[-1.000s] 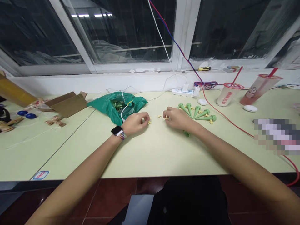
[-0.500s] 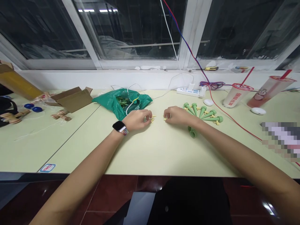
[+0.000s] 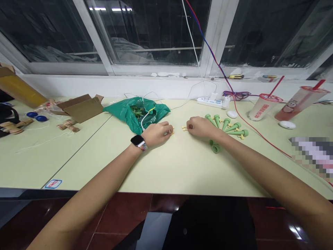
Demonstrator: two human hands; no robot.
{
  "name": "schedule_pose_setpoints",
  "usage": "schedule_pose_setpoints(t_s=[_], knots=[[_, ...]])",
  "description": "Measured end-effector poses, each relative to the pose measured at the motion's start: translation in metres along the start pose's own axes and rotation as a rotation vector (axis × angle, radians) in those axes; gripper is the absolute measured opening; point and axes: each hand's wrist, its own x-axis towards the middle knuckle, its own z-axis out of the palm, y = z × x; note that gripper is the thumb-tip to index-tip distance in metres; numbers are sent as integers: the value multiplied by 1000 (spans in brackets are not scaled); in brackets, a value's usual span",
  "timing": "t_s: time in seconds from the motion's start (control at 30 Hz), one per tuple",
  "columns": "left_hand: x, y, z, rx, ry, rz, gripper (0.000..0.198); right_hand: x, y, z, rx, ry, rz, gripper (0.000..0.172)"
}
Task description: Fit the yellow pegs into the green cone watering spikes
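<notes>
My left hand is closed in a pinch just right of the green plastic bag, with a small yellow plastic valve at its fingertips. Across a short gap, my right hand pinches another yellow valve, whose end pokes out to the left. Beside and partly behind the right forearm, several green plastic watering spikes lie fanned out with yellow valves by their heads. One green piece with a round open end shows below that wrist. The fingers hide most of both held pieces.
The green bag lies open with green parts inside. To the left are a cardboard box and wooden kendama toys. A power strip, a red cable and two drink cups stand at the back and right.
My left hand has shifted slightly right with its valve. More of the yellow valve now sticks out from my right fingers. The view has moved a little.
</notes>
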Motion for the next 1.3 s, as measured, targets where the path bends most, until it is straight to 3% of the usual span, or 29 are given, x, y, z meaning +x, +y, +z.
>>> schedule_pose_setpoints(t_s=[0.2, 0.33, 0.57, 0.67, 0.9, 1.13, 1.23, 1.3], knots=[[1, 0, 3, 35, 22, -3, 18, 3, 2, 1, -11, 5, 26, 13], [1, 0, 2, 48, 23, -4, 17, -5, 10, -12, 32, 26, 70, 13], [1, -1, 2, 41, 33, -3, 18, -47, 54, -64, 206, 376, 126, 17], [1, -2, 3, 50, 52, 2, 18, -75, 84, -75, 203, 410, 217, 20], [1, 1, 0, 56, 58, -1, 18, -144, 142, -52, 59, 148, 486, 20], [0, 5, -1, -80, 202, -67, 20, -170, 155, -32, 62, 170, 421, 29], [8, 19, 5, -161, 261, 6, 27, -172, 161, -28, 106, 179, 416, 31], [19, 31, 10, -99, 223, 64, 30, -173, 163, -26, 147, 166, 442, 31]])
